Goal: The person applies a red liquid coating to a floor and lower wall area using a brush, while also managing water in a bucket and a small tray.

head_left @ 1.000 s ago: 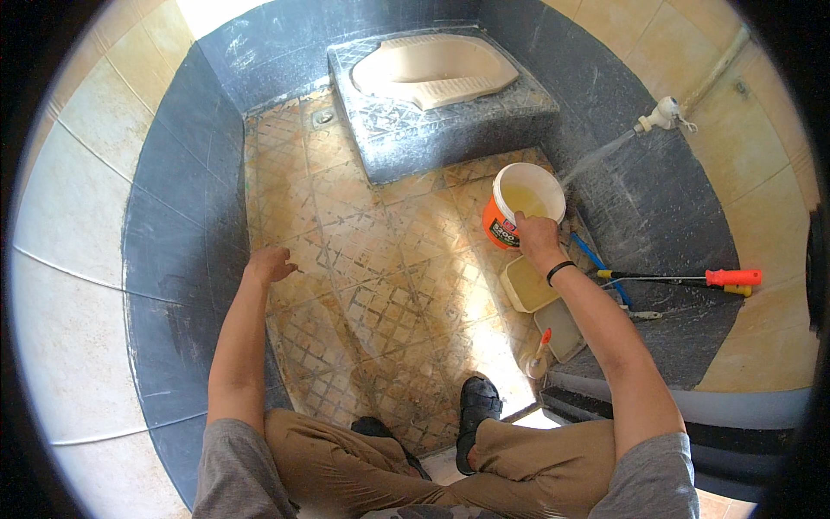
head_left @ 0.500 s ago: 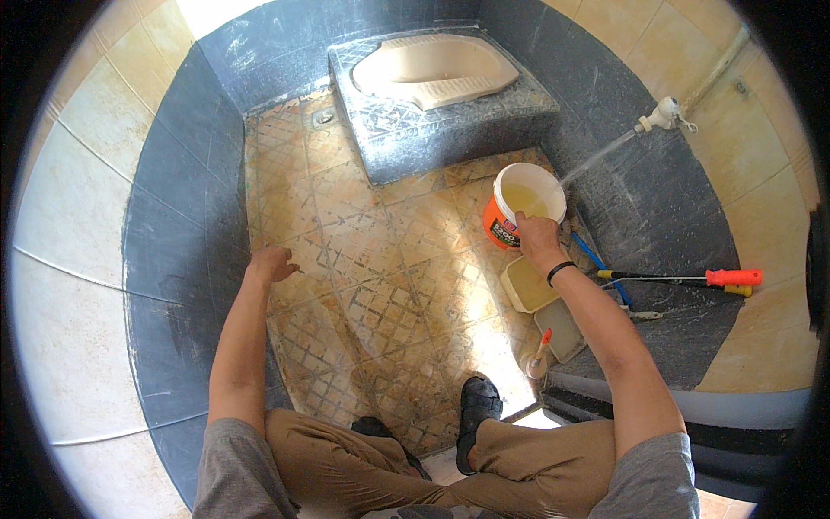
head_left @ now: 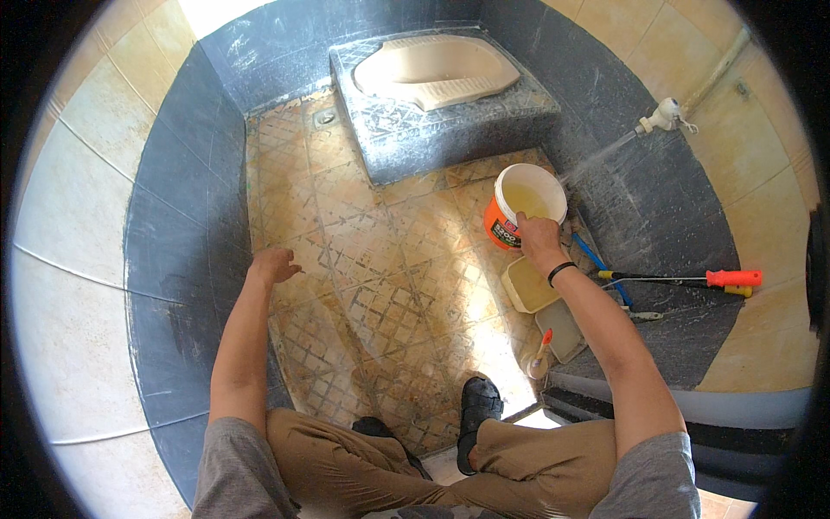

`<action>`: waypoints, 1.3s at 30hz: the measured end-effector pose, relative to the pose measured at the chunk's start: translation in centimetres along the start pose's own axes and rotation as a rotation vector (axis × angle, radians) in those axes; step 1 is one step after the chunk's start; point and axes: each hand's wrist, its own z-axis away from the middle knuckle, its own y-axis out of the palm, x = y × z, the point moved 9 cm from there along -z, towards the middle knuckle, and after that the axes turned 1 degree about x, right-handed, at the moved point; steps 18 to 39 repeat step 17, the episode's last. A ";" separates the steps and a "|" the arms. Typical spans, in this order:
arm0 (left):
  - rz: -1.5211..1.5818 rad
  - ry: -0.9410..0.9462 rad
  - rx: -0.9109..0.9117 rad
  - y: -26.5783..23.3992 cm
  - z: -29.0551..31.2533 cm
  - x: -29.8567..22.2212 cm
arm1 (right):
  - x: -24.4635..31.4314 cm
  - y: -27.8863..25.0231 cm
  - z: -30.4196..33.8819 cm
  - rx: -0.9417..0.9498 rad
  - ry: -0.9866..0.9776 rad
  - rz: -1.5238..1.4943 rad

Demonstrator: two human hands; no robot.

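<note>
My right hand (head_left: 540, 242) is closed on the near rim of a white and orange bucket (head_left: 499, 221), the thumb side hooked over the edge. Yellowish liquid (head_left: 523, 198) lies inside the bucket, which stands upright on the tiled floor. From a white tap (head_left: 664, 116) on the right wall, a stream of water (head_left: 603, 156) runs down to the bucket's far right rim. Near the dark left wall, my left hand (head_left: 275, 265) hangs over the floor with nothing in it, its fingers loosely bent and apart.
A squat toilet (head_left: 450, 69) sits on a raised dark step. Below the bucket are a cream tub (head_left: 529, 290), a grey lid (head_left: 565, 333) and an orange-tipped bottle (head_left: 539, 359). Long-handled tools (head_left: 718, 278) lean at the right wall. A floor drain (head_left: 325, 118) is at the far left.
The water stream looks fainter and more spread out than before. My left fingers have shifted slightly, while my right hand keeps its place on the bucket's rim.
</note>
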 end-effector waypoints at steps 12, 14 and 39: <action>0.001 0.000 -0.011 -0.5 0.3 -0.4 | 0.1 -0.1 0.0 -0.042 -0.012 0.015; 0.003 0.010 -0.021 -0.6 0.2 -0.4 | -0.2 0.3 0.0 -0.050 -0.015 0.024; 0.001 0.011 -0.021 0.3 -0.6 0.4 | -0.1 0.7 -0.3 -0.032 -0.018 0.028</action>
